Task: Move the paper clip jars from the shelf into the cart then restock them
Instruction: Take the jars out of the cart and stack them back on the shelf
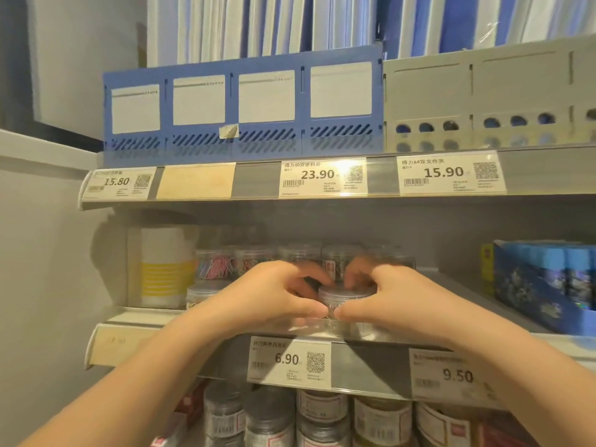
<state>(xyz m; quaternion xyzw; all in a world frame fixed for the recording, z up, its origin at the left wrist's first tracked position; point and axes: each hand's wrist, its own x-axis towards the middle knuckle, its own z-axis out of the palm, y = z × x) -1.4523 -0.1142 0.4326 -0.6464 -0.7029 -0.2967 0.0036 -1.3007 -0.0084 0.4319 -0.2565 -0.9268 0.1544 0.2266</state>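
One clear paper clip jar [343,300] in grip: upright, lid on, at the front edge of the middle shelf [477,296], just behind the price rail. Clamped from both sides, with left hand [274,298] on the left flank and right hand [398,301] on the right. Fingers of both hands curled over the far side of the lid, thumbs low on the near wall, thumb tips almost meeting. Fingertips smeared by motion blur; exact contact not resolvable. Base on the shelf or lifted: cannot tell.

Directly behind: row of like jars [300,256], upright, close-packed. At the left of that row, jars with coloured clips [216,264]. One more front jar [201,293] at left, partly hidden by the left hand.

Left end of the same shelf: white box with yellow stripes [164,269], upright, just beside the jars. Right end, well apart from the jars: blue patterned carton [541,288].

On the rail below the hands: price tag 6.90 [288,361] between the two forearms, price tag 9.50 [451,375] to its right, partly behind the right forearm.

Shelf underneath: labelled jars with grey lids [271,417], stacked in two layers.

Shelf above: blue file rack [242,101] with four white label panels, grey file rack [483,95] just beside it on the right. On that shelf's rail, left to right: tag 15.80 [117,182], tag 23.90 [322,177], tag 15.90 [451,174]. Blue and white folders [258,24] upright behind the racks.
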